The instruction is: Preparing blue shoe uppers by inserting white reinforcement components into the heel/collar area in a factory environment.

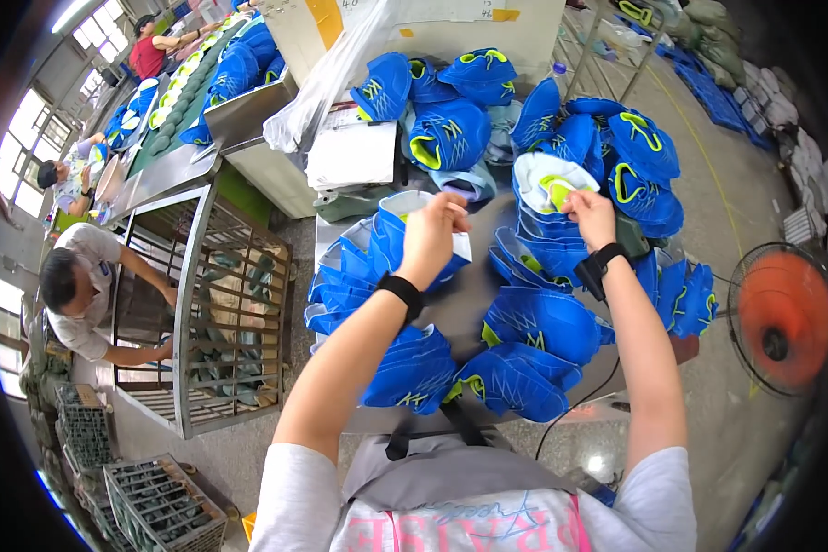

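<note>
The person at the table point(467, 313) has both arms stretched out over heaps of blue shoe uppers. The right hand point(593, 221), a black watch point(598, 267) on its wrist, is pinched narrow on the yellow-green lining of a white upper point(534, 175), which lies on top of the blue stack point(547, 230) at right. The left hand point(432, 239) is half curled at the inner edge of the left stack point(350, 267); I can't tell whether its fingers grip anything. More uppers point(534, 377) lie nearer the person's apron point(432, 465), and another heap point(451, 129) sits at the far end, next to some white papers point(351, 156). Off to the right stands an orange fan point(782, 317). Over on the left, a co-worker point(87, 285) leans into a barred metal cart point(193, 313), arms inside it, and beyond, a green belt point(161, 138) carries more shoe parts.
</note>
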`<state>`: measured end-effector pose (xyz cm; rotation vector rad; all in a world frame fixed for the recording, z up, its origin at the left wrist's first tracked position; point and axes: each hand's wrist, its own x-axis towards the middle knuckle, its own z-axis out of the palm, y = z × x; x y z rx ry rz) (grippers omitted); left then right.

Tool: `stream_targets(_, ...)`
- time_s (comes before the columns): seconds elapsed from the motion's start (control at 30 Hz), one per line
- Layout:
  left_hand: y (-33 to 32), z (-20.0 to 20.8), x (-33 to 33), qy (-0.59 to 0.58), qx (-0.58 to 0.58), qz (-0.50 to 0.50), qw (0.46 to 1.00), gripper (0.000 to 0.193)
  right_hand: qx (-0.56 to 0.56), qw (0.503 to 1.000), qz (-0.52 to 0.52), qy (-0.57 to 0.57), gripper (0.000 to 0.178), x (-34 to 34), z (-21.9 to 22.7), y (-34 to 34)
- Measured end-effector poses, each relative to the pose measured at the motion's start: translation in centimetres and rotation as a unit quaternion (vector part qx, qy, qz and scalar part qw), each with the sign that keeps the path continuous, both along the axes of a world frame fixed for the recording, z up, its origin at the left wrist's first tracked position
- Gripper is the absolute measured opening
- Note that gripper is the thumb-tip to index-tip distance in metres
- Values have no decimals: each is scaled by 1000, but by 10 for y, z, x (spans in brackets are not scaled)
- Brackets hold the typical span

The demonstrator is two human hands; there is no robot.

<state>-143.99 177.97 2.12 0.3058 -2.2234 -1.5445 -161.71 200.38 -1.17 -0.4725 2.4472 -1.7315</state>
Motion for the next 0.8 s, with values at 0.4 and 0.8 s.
stream_targets(0.4, -6, -17, -32, -71, -157, 24, 985, 22, 58, 996, 64, -23, 18, 24, 8, 11)
stream_targets(0.8, -9, 42, -72, 33, -215, 197, 956, 84, -66, 976, 91, -187, 23, 45, 55, 23)
